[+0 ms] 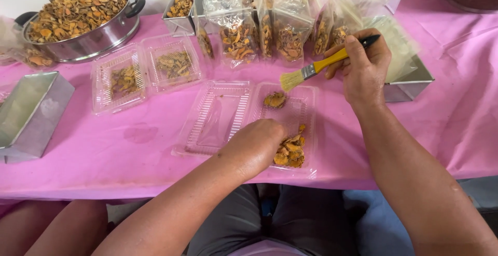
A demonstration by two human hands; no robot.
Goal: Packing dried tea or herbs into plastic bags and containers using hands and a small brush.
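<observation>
Pink tablecloth (pixel 129 152) covers the bench. I see the left hand (pixel 254 144) curled loosely over a pile of dried orange slices (pixel 290 151) in the near end of an open clear clamshell tray (pixel 218 118); can't tell if it grips any. Right hand (pixel 363 66) is closed around a yellow-handled brush (pixel 316 69), bristles hovering above the tray's far end. Steel pot (pixel 91 40) of slices back left, filled bags (pixel 280 32) behind.
</observation>
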